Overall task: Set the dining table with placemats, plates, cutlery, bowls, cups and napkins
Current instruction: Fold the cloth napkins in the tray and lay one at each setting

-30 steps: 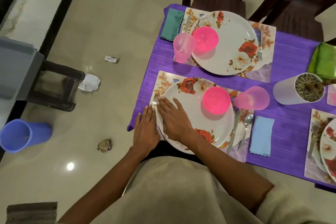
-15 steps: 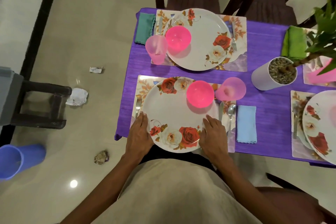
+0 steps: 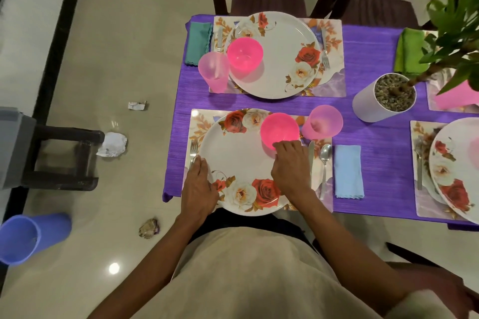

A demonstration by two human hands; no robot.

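Glossy cream floor tiles (image 3: 124, 33) fill the left side, strewn with crumpled paper scraps (image 3: 112, 144) and a blue plastic bucket (image 3: 28, 237) near the lower left corner. Rightward stands a dining table under a purple woven tablecloth (image 3: 375, 142).

On the nearest floral placemat (image 3: 198, 122) a steel fork (image 3: 193, 151) lies at the left. Beside it, the left hand (image 3: 198, 189) rests flat, fingers straight and close together, against the left rim of a round white plate with red and white roses (image 3: 241, 160). The right hand (image 3: 291, 168) lies on the plate's right side, fingers loosely bent, tips touching the near edge of a bright pink plastic bowl (image 3: 278, 129) that sits on the plate. Whether they grip the bowl cannot be told.

Further right come a steel knife (image 3: 311, 155), a steel spoon (image 3: 324, 166), a translucent pink cup (image 3: 324, 122) and a folded light blue napkin (image 3: 347, 171).

Behind, a second setting (image 3: 272, 54) appears complete. A third plate (image 3: 456, 171) shows at the right edge, past a white potted plant (image 3: 383, 98).

Judging from this, the near setting has every item and is only being straightened; the right-hand settings are cut off, so unknown.
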